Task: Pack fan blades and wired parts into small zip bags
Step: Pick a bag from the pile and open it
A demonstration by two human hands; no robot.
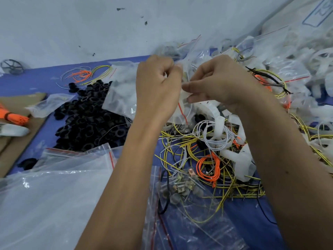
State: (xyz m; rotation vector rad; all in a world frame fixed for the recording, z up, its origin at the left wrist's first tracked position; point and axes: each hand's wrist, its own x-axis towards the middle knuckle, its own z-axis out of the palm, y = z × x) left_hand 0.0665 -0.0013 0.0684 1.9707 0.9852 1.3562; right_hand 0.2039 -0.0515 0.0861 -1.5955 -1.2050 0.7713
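Small zip bag (pixel 181 112), frame centre: light, limp, slippery film; pinched at its mouth by curled left hand (pixel 157 87) and right hand (pixel 216 82).

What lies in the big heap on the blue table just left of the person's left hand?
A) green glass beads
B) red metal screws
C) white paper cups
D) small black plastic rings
D: the heap of small black plastic rings spreads over the blue table to the left of the left hand, partly under a clear plastic bag.
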